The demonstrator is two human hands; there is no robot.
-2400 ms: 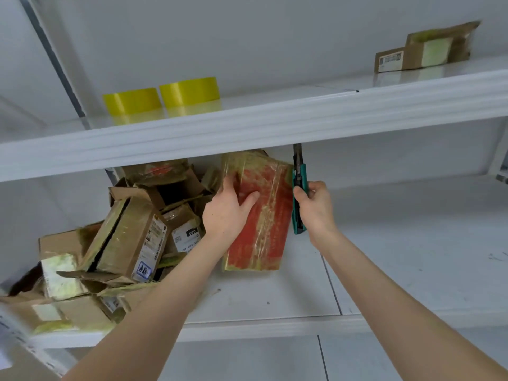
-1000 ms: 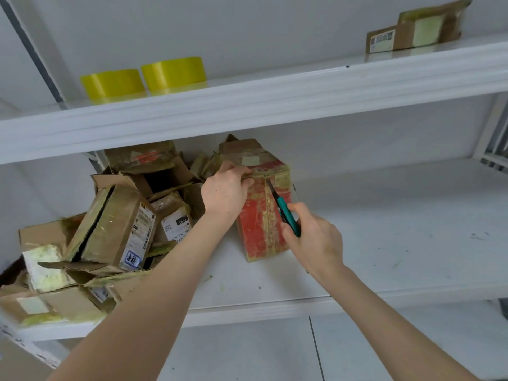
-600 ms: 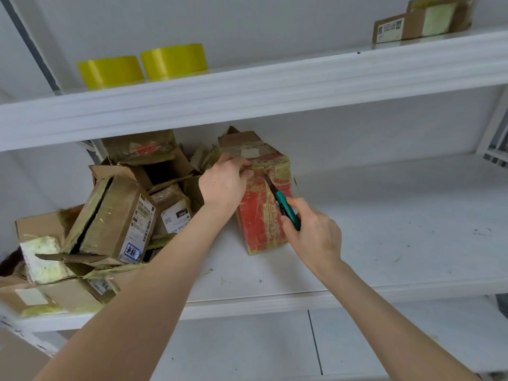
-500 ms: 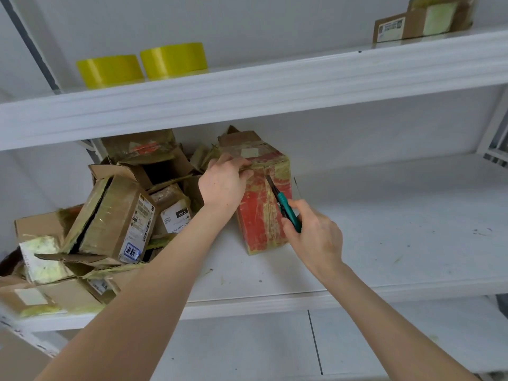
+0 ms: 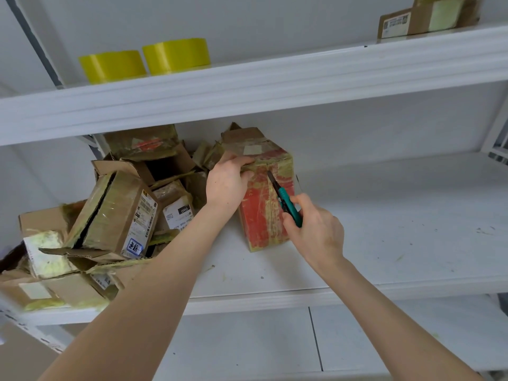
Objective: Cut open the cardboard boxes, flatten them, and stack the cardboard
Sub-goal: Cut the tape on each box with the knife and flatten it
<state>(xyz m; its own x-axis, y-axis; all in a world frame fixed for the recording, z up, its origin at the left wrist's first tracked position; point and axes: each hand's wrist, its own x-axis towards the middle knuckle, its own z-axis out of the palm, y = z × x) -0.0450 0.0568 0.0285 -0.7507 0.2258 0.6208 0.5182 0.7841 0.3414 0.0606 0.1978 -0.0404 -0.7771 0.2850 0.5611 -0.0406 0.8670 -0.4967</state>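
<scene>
Our left hand (image 5: 226, 185) grips top edge of red box (image 5: 258, 224); right hand (image 5: 316, 235) clasps cutter (image 5: 287, 204), blade against front face; pile (image 5: 115, 213) just left.

Upper left: two tape rolls (image 5: 112, 66) (image 5: 176, 55). Upper right: one flat carton (image 5: 428, 15). Centre: one red box (image 5: 258, 215), one knife (image 5: 287, 200), two hands, left hand (image 5: 226, 182) and right hand (image 5: 316, 232). Left: a heap of brown boxes (image 5: 115, 213), at least six, too overlapped to count exactly. Across the frame: two shelves (image 5: 275, 86) (image 5: 398, 215).
</scene>
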